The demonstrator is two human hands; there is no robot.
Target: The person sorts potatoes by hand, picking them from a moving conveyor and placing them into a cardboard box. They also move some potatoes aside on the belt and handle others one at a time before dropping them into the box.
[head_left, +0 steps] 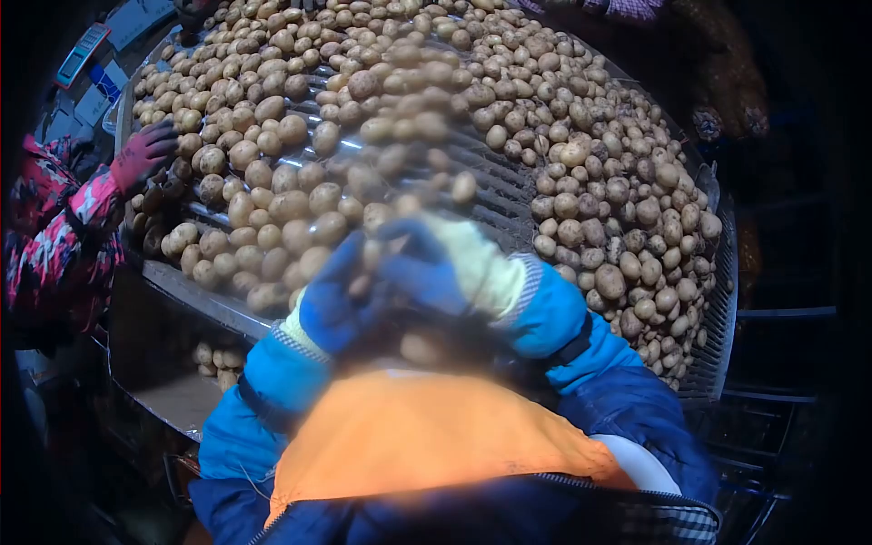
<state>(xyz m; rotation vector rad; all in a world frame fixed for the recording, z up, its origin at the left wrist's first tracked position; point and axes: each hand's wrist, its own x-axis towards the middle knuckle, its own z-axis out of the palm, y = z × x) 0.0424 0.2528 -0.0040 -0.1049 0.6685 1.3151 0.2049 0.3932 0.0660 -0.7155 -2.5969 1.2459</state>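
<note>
At frame centre, a potato [360,287] is flanked by left hand [332,304] and right hand [420,277]. Fingers are blurred; grasp cannot be determined.

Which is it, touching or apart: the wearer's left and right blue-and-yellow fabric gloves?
Cannot tell. The head view shows the left glove and right glove close together, but blur hides any contact or gap.

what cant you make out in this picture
All in the head view:
- Left hand and right hand: blurred, so their grip is unclear
- Central potatoes: outlines smeared by blur
- Patterned sleeve: cut off by the top edge
- Blue-framed object: too small to identify
- Far right: mostly lost in darkness
</note>
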